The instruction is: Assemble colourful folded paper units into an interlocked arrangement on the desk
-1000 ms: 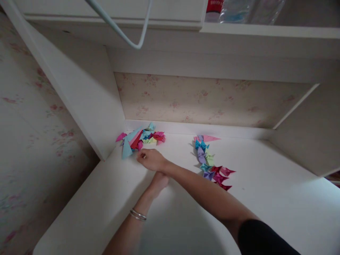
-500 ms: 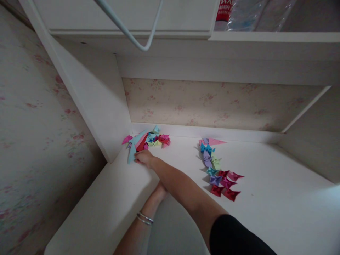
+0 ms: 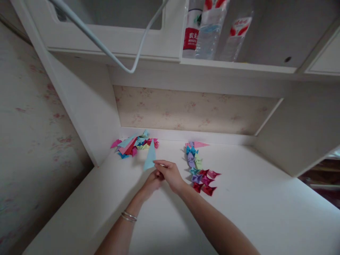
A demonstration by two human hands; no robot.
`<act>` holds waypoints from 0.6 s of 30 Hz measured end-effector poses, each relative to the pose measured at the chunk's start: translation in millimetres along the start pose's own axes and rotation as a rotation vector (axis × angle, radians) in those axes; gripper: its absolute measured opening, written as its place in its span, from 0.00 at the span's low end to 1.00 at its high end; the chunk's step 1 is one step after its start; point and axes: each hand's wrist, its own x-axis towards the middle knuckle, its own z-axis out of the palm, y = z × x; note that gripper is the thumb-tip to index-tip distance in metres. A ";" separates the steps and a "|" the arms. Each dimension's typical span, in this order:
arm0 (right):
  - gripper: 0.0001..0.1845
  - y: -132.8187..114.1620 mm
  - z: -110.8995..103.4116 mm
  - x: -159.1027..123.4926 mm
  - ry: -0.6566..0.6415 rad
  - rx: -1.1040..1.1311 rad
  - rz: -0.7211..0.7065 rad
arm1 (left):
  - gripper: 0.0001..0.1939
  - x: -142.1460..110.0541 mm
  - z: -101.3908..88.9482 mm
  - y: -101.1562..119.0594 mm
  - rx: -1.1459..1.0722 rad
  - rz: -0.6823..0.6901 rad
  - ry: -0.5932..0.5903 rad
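Note:
My right hand pinches a light-blue paper plane at its lower right edge, over the white desk. The plane's point is turned up and away from me. Just below and left of those fingers, my left hand is closed, its fingers curled and meeting the right hand; what they hold, if anything, is hidden. Beyond the plane, to the left, lies a heap of colourful folded paper pieces in pink, red, blue and yellow. Right of my hands, small origami pieces stand grouped in a winding line.
The white desk has a side panel on the left and a low back strip. Overhead, a shelf holds plastic bottles. A pale cable hangs in front of the cabinet.
My right hand has taken the light-blue paper plane from the left heap and drawn it right and towards me, up to my left hand. The view has shifted, showing more bottles.

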 end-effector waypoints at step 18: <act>0.17 50.1 -104.8 -87.2 0.173 0.169 -0.093 | 0.20 -22.7 71.8 11.9 -0.183 -0.017 0.016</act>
